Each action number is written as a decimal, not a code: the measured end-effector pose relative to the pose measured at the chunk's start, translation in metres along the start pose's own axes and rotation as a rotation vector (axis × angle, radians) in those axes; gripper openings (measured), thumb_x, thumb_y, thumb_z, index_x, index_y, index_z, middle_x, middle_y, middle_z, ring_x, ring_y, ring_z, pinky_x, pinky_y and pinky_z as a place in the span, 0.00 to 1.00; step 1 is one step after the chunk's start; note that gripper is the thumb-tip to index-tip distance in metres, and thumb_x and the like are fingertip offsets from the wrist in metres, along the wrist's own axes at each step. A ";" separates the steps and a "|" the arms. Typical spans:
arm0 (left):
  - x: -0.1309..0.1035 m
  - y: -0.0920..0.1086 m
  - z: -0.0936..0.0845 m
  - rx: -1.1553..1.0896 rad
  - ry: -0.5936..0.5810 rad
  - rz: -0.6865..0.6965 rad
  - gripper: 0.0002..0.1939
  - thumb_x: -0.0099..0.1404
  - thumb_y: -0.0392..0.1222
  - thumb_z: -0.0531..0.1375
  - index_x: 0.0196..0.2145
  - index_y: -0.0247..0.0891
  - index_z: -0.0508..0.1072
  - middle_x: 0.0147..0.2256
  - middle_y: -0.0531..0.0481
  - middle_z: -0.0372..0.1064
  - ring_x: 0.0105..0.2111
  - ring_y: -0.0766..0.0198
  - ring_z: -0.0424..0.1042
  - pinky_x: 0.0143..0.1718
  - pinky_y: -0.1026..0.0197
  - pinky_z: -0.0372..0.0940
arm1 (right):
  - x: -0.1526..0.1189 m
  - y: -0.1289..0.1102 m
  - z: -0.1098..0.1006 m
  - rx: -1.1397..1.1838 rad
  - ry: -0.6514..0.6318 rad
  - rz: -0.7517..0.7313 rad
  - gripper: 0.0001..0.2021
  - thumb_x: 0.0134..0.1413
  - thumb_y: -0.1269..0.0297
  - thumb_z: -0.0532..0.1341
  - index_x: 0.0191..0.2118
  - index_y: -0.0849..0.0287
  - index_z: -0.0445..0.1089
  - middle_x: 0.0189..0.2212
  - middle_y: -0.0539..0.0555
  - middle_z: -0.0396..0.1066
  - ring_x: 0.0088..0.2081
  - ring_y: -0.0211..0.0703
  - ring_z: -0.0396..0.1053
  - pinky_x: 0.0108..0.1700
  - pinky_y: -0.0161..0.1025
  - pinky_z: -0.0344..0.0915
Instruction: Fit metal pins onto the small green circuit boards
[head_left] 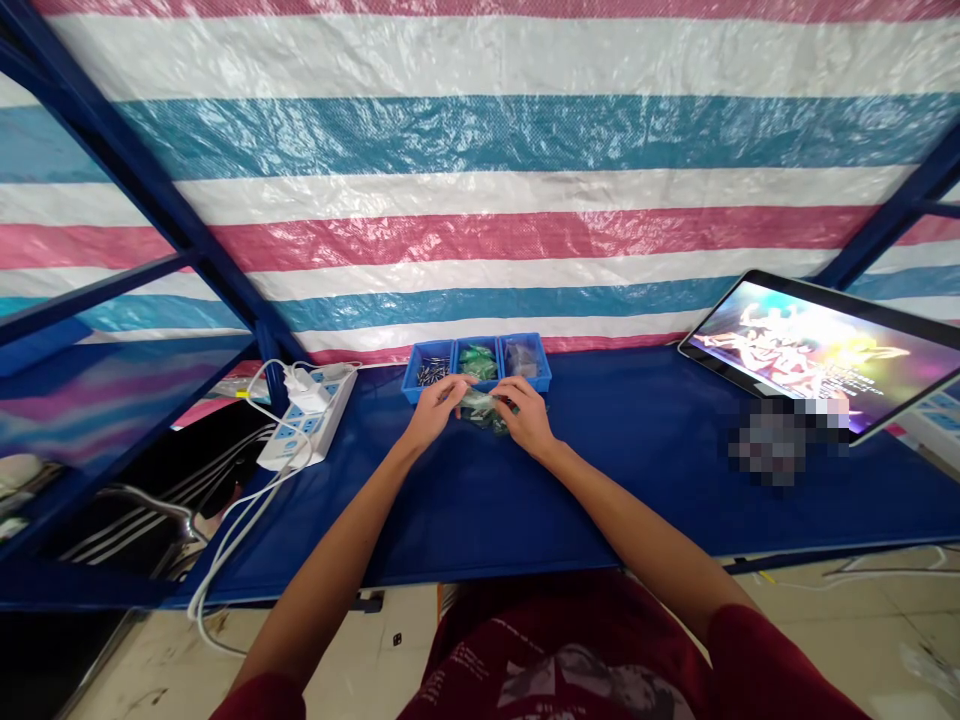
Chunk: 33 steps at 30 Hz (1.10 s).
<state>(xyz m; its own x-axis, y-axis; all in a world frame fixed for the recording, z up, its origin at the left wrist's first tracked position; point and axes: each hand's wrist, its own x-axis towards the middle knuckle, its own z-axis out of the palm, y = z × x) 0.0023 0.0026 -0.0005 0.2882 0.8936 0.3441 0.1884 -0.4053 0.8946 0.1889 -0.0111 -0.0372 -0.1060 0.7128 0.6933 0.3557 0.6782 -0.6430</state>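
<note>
Over a blue table (637,420), left hand (438,404) and right hand (524,410) pinch closed on a clear plastic bag (478,399) stretched nine-to-three o'clock between them.

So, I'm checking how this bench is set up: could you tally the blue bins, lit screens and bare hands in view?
Left bin, middle bin and right bin, all blue: 3
Lit screen: 1
Left hand and right hand, both bare: 2
Total: 6
</note>
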 end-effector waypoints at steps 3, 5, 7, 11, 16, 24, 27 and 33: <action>0.000 0.000 0.000 0.063 0.003 0.096 0.24 0.65 0.60 0.56 0.37 0.34 0.77 0.41 0.41 0.72 0.33 0.61 0.71 0.29 0.62 0.67 | 0.001 -0.003 -0.001 0.021 -0.009 0.054 0.10 0.62 0.58 0.55 0.35 0.57 0.69 0.34 0.55 0.69 0.34 0.40 0.66 0.33 0.35 0.66; -0.001 0.001 0.000 0.164 0.012 0.136 0.20 0.62 0.57 0.60 0.35 0.36 0.77 0.40 0.42 0.72 0.39 0.58 0.71 0.34 0.61 0.67 | 0.001 -0.004 -0.001 0.031 -0.036 0.083 0.12 0.62 0.57 0.55 0.33 0.58 0.68 0.32 0.54 0.68 0.32 0.40 0.66 0.33 0.35 0.65; -0.001 0.002 0.000 0.251 0.043 0.160 0.16 0.61 0.54 0.62 0.31 0.37 0.77 0.39 0.44 0.73 0.40 0.58 0.71 0.38 0.60 0.66 | 0.000 -0.004 -0.001 0.037 -0.059 0.107 0.13 0.62 0.56 0.54 0.33 0.58 0.67 0.31 0.53 0.67 0.32 0.40 0.65 0.33 0.35 0.64; -0.002 0.003 0.001 0.300 0.083 0.175 0.18 0.61 0.55 0.61 0.26 0.37 0.74 0.32 0.47 0.72 0.33 0.61 0.70 0.37 0.60 0.65 | 0.000 -0.003 0.001 0.076 -0.086 0.161 0.13 0.60 0.52 0.56 0.35 0.57 0.69 0.30 0.53 0.68 0.31 0.40 0.66 0.32 0.35 0.65; -0.002 0.002 0.000 0.272 0.019 0.069 0.23 0.66 0.56 0.55 0.21 0.36 0.67 0.18 0.54 0.64 0.21 0.67 0.63 0.27 0.64 0.59 | -0.001 -0.006 0.001 0.129 -0.107 0.161 0.15 0.61 0.53 0.56 0.43 0.58 0.70 0.34 0.55 0.70 0.32 0.41 0.67 0.33 0.36 0.67; -0.001 0.003 -0.001 0.089 -0.032 -0.007 0.19 0.63 0.56 0.59 0.37 0.35 0.71 0.17 0.57 0.63 0.19 0.68 0.62 0.26 0.64 0.60 | -0.002 0.000 -0.003 0.018 -0.058 0.006 0.17 0.65 0.65 0.48 0.54 0.54 0.68 0.45 0.58 0.67 0.37 0.42 0.69 0.42 0.41 0.69; -0.001 0.003 -0.001 -0.002 -0.032 -0.045 0.24 0.63 0.54 0.61 0.50 0.35 0.68 0.17 0.58 0.64 0.19 0.67 0.64 0.26 0.65 0.61 | -0.001 0.003 -0.002 -0.060 -0.069 -0.007 0.14 0.63 0.65 0.52 0.48 0.54 0.72 0.46 0.59 0.66 0.38 0.42 0.69 0.40 0.40 0.69; 0.000 0.003 -0.001 0.019 -0.007 0.021 0.23 0.65 0.59 0.55 0.38 0.35 0.75 0.24 0.52 0.65 0.22 0.68 0.64 0.25 0.64 0.62 | 0.001 0.001 -0.002 -0.036 -0.012 0.045 0.12 0.64 0.59 0.53 0.39 0.57 0.72 0.44 0.60 0.68 0.39 0.43 0.69 0.39 0.39 0.69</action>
<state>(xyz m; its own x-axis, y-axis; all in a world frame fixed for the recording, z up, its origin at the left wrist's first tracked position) 0.0021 0.0015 0.0020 0.2989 0.8835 0.3606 0.2000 -0.4275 0.8816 0.1907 -0.0101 -0.0361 -0.0999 0.7450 0.6596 0.3938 0.6384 -0.6614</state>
